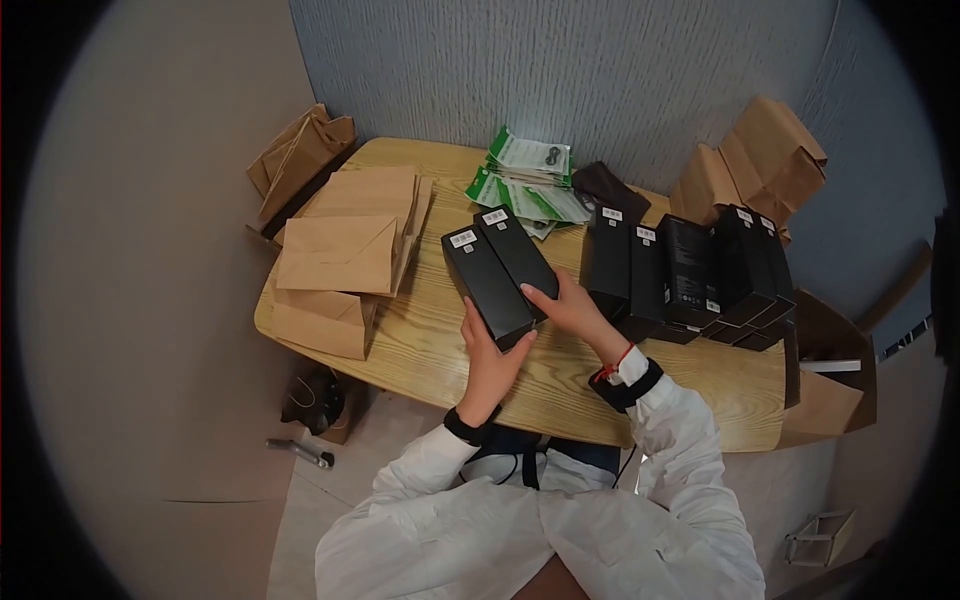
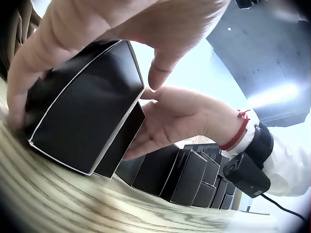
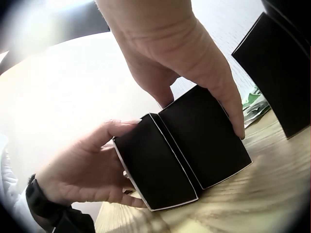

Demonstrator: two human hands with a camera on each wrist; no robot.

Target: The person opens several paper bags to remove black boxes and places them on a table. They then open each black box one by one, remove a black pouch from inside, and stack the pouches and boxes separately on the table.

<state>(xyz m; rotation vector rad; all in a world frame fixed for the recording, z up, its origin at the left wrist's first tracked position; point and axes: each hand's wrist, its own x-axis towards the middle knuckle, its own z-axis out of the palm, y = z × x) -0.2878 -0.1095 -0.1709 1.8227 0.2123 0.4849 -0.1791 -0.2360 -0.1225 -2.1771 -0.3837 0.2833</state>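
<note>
Two long black boxes lie side by side at the middle of the table, white labels at their far ends. The left hand [image 1: 492,368] grips the near end of the left box [image 1: 490,290], thumb on one side and fingers on the other. The right hand [image 1: 578,312] holds the right box [image 1: 517,250], its thumb on top near the seam and its fingers at the outer side. In the right wrist view the near ends of the left box [image 3: 158,165] and right box [image 3: 206,138] stand almost flush, a narrow gap between them.
Brown paper bags [image 1: 340,250] lie flat on the table's left. Green-and-white packets [image 1: 530,185] and a dark pouch [image 1: 608,192] are at the back. Several black boxes [image 1: 690,265] are stacked at the right, by folded brown bags [image 1: 765,160]. An open carton [image 1: 840,380] stands beyond the right edge.
</note>
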